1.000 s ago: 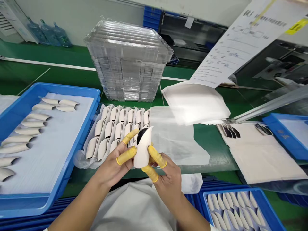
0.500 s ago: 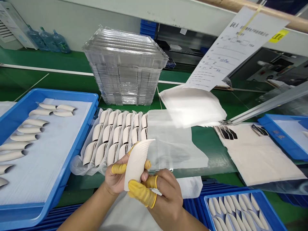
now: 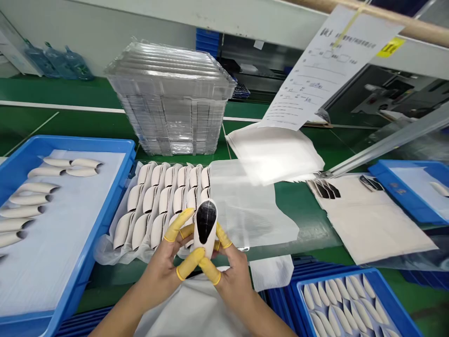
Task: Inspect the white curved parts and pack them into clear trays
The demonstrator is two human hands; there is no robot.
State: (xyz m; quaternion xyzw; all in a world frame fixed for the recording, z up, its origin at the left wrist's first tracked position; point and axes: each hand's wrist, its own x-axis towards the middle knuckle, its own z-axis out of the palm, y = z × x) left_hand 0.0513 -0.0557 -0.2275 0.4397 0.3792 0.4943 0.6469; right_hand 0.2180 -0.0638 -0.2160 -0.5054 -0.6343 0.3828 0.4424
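Observation:
Between my two hands stands a cream curved shell piece (image 3: pixel 206 244), upright, with its dark glossy opening (image 3: pixel 206 220) facing me. My left hand (image 3: pixel 173 252), with yellow finger cots on, pinches it from the left, thumb low on the front. From the right my right hand (image 3: pixel 229 260), also in yellow finger cots, pinches it near its lower end; some fingers are hidden behind the piece. Just beyond my hands lies a clear tray lined with translucent sheets (image 3: pixel 105 250), holding rows of similar cream shells (image 3: pixel 149 199).
At left is a large blue tray (image 3: pixel 86 252) with loose shells on white lining. Behind rises a stack of clear plastic trays (image 3: pixel 171 103). White sheets (image 3: pixel 277 152) and a hanging paper form (image 3: pixel 326 70) are at right. Another blue tray of shells (image 3: pixel 396 299) sits lower right.
The cream shell has been turned from its ribbed outer side to its dark opening, and stands more upright. Both hands have shifted their grip to its two sides.

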